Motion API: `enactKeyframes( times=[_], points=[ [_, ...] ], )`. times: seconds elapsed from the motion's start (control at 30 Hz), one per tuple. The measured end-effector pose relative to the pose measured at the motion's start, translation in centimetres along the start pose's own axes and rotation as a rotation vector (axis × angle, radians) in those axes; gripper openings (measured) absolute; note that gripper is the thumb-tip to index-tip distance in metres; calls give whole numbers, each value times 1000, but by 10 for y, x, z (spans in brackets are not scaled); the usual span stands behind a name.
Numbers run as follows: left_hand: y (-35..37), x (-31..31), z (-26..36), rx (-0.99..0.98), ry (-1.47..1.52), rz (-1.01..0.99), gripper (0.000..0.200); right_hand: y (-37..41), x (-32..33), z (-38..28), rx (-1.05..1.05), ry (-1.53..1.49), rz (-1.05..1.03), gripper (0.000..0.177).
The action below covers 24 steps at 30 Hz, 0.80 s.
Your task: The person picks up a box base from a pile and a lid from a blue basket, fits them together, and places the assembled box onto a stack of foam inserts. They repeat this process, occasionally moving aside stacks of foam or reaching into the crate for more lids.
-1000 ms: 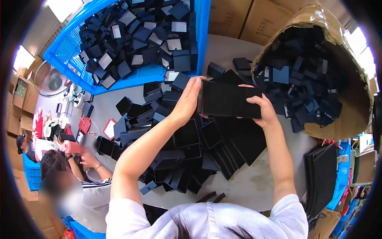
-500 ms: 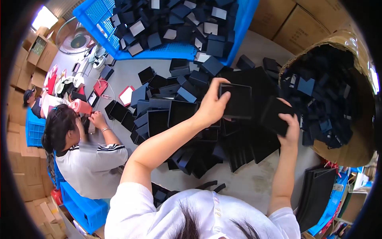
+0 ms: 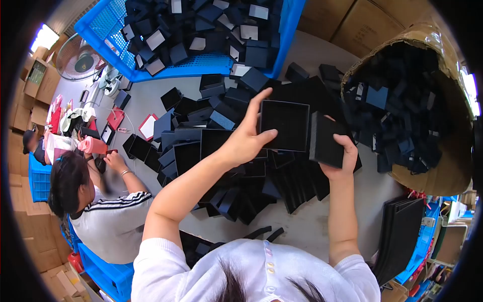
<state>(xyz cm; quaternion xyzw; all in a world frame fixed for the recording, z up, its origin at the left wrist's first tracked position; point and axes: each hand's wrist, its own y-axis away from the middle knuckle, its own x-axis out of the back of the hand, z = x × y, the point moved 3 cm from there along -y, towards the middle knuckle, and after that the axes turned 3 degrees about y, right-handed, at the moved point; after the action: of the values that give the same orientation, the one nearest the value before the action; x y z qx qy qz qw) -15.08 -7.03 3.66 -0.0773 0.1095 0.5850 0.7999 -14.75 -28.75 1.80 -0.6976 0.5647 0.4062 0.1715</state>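
Note:
My left hand [image 3: 245, 138] grips a small open black box [image 3: 285, 126] by its left edge, thumb over the rim and index finger stretched along the side. The box's open face is turned up, showing a dark inside. Just right of it, my right hand [image 3: 344, 160] is closed round a thick black rectangular pad [image 3: 326, 140] with a rough side, which looks like a foam insert. A narrow gap separates pad and box. Beneath both hands lie a stack of black sheets [image 3: 302, 189] and a heap of dark blue and black boxes [image 3: 186, 156].
A blue plastic crate [image 3: 297, 35] full of small boxes stands at the back. On the right, a large cardboard carton [image 3: 427, 183] holds more dark pieces. A co-worker [image 3: 108, 221] sits at the left, near a fan [image 3: 83, 60]. Black boards [image 3: 400, 241] lean at the lower right.
The box in my left hand is turned more squarely upward. My right hand has brought the pad left and tilted it, so its rough side shows. The whole view has shifted slightly.

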Motion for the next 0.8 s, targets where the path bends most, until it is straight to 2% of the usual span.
enactKeyframes(
  times=[0.03,0.1,0.13,0.2,0.23,0.3,0.37,0.43,0.5,0.57,0.63,0.7,0.73,0.8],
  points=[
    [-1,5,1,-37,-91,7,84,-3,0,1,2,-2,3,56],
    [-1,3,5,70,64,21,87,-8,-5,9,-25,33,-34,54],
    [-4,5,4,73,65,19,87,-11,-5,20,-63,24,27,52],
    [-13,17,5,6,-262,163,89,-13,-4,23,-62,36,-24,53],
    [-17,29,18,-66,-508,166,90,-18,-2,21,-32,52,-66,53],
    [-30,58,44,46,-568,-164,86,-24,12,6,56,96,-51,56],
    [-54,104,58,305,-862,-410,70,-31,32,1,90,133,-12,55],
    [-117,167,27,466,-767,-25,65,-36,51,4,83,227,86,51],
    [-182,233,-28,433,-797,375,60,-48,54,13,43,277,134,43],
    [-248,300,-111,507,-1338,412,56,-58,56,22,-8,363,180,37],
    [-258,287,-135,505,-1420,455,49,-66,60,33,-9,473,178,34],
    [-254,257,-129,753,-1244,413,46,-70,62,35,-35,508,136,34],
    [-263,258,-139,746,-1244,389,46,-72,65,35,-16,529,146,33],
    [-267,289,-164,753,-1216,470,40,-76,73,31,56,579,164,32]
  ],
)
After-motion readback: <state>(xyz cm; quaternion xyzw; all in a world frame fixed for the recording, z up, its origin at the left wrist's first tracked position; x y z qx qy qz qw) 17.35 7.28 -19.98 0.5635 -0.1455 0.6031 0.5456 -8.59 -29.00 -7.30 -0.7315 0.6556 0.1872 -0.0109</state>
